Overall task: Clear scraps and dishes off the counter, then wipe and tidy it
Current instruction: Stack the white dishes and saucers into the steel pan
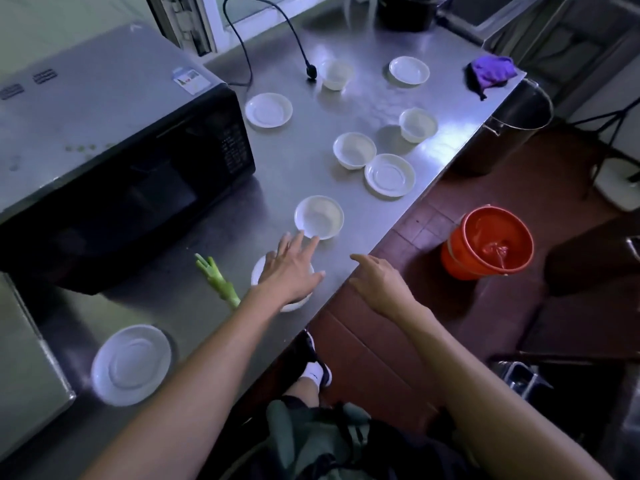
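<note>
Left hand (pixel 289 270) lies flat, fingers straight, over a white bowl (pixel 299 303) on the steel table (pixel 284 168). Right hand (pixel 379 282) hangs relaxed, holding nothing, just off the table edge. Green scrap (pixel 216 280) lies left of the bowl; purple cloth (pixel 490 72) sits at the far corner.

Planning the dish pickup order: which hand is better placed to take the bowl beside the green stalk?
Left. The left hand already lies spread over that bowl; the right hand sits at the counter edge, farther off.
</note>
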`<state>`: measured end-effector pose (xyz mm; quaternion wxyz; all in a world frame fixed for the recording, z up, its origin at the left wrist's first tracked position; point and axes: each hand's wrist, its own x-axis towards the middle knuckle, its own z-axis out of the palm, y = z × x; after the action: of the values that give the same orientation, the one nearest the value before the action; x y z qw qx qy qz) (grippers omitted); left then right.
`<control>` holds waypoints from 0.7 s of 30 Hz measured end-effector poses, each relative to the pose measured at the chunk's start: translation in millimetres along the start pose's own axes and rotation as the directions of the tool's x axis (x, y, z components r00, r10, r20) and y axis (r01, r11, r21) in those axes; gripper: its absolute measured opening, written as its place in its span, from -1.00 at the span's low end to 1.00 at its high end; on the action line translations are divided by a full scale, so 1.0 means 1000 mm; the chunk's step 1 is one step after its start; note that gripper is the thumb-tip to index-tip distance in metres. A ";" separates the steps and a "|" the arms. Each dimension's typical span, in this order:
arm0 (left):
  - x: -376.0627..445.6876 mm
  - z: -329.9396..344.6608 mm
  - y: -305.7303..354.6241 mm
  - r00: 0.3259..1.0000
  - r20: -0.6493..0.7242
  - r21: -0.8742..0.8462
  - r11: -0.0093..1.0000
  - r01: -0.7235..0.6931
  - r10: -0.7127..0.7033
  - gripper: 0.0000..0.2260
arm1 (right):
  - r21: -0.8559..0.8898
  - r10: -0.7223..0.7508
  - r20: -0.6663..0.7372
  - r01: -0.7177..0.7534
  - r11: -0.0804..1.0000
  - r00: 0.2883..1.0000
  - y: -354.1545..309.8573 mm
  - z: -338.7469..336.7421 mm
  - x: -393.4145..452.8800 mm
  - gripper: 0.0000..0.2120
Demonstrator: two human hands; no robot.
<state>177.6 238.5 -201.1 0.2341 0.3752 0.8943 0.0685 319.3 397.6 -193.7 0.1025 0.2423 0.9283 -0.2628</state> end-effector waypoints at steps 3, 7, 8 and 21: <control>0.041 -0.006 0.001 1.000 -0.023 0.011 1.000 -0.014 0.015 -0.28 | -0.072 -0.014 0.023 0.016 0.997 1.000 0.008 -0.014 0.028 -0.52; 0.086 -0.010 0.004 0.999 -0.003 0.023 0.999 -0.042 0.042 -0.24 | -0.105 0.005 0.002 -0.005 0.995 1.000 0.013 -0.033 0.065 -0.51; 0.096 -0.009 0.006 0.998 0.014 0.043 0.997 -0.057 0.056 -0.23 | -0.113 0.006 -0.007 -0.007 0.994 1.000 0.014 -0.036 0.073 -0.51; 0.144 -0.018 0.015 1.000 0.022 0.100 0.995 -0.017 0.015 -0.10 | -0.097 -0.004 -0.007 0.003 0.995 1.000 0.018 -0.063 0.156 -0.52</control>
<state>91.1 351.6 -233.6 0.2240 0.3942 0.8910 0.0216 190.4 507.0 -198.2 0.1104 0.2362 0.9408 -0.2167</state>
